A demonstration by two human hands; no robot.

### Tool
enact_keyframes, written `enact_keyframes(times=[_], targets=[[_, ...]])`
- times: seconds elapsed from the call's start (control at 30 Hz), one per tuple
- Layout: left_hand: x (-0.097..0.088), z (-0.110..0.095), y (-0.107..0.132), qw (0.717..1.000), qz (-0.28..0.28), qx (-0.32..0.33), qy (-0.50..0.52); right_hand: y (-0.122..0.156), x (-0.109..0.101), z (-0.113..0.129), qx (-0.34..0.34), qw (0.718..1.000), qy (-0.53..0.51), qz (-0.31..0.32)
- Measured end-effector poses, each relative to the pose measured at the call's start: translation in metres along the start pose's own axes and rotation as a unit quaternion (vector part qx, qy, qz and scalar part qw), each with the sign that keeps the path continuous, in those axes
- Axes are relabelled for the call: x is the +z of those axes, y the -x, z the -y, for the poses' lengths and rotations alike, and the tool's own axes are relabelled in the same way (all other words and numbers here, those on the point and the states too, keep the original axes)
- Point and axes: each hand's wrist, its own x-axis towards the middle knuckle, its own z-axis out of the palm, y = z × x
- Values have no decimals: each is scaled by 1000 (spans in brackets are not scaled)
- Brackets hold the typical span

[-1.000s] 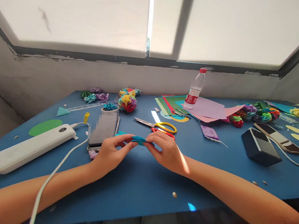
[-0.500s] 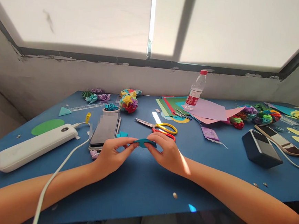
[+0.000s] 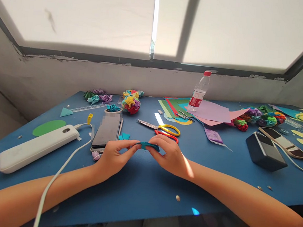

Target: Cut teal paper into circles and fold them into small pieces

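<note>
A small piece of teal paper [image 3: 145, 146], folded or curved, is pinched between my two hands above the blue table [image 3: 139, 196]. My left hand [image 3: 116, 158] grips its left end between thumb and fingers. At its right end, my right hand [image 3: 168, 153] pinches it the same way. Just behind the right hand lie scissors [image 3: 163, 128] with one yellow and one red handle, blades pointing left. Another scrap of teal paper [image 3: 124, 136] rests behind the left hand, next to a dark phone [image 3: 107, 131].
A white power bank [image 3: 38, 148] lies left, its cable crossing my left forearm. Behind stand paper flowers [image 3: 131, 103] and a bottle [image 3: 198, 91] on coloured sheets [image 3: 214, 109]. A black box-shaped device [image 3: 265, 150] and another phone [image 3: 285, 143] sit right.
The teal paper looks slightly more bent and narrower between my fingers. Both hands stay in nearly the same place; the whole view has shifted very slightly.
</note>
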Motion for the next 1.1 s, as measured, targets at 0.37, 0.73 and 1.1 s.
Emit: enact_keyframes(times=[0.37,0.73,1.1], targets=[[-1,-4,-1,996,26,-61,52,-5,-3,10,207,971,-110,44],[4,-6,-5,935,224,-167,216,-3,-1,13,255,940,-217,67],[-1,-9,-3,942,291,-131,108,-2,-1,10,256,930,-232,125]])
